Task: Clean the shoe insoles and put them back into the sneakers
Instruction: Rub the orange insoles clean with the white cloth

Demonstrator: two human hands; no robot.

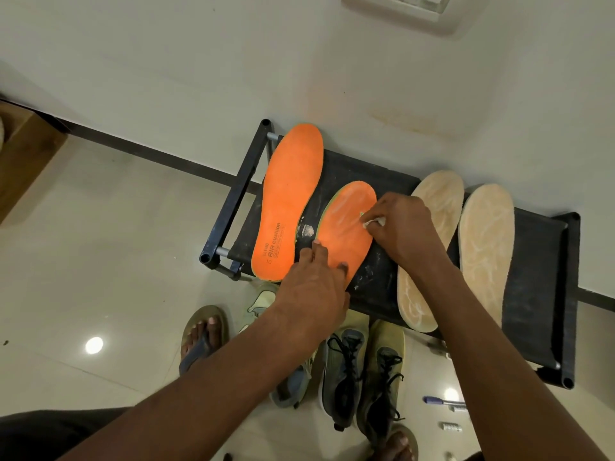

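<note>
Here the left hand presses flat fingers on the orange insole; the right hand pinches a wipe. Hard scrubbing could skid the insole off the rack.

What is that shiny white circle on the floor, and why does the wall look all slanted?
Head view: the circle is lamp glare on the glossy floor tiles; a second one shows near the pen. The wide-angle lens tilts and bends the wall.

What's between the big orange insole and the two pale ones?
The head view shows a second orange insole there, on the black rack. The left hand presses it flat, while the right hand rubs it with something small and white.
</note>
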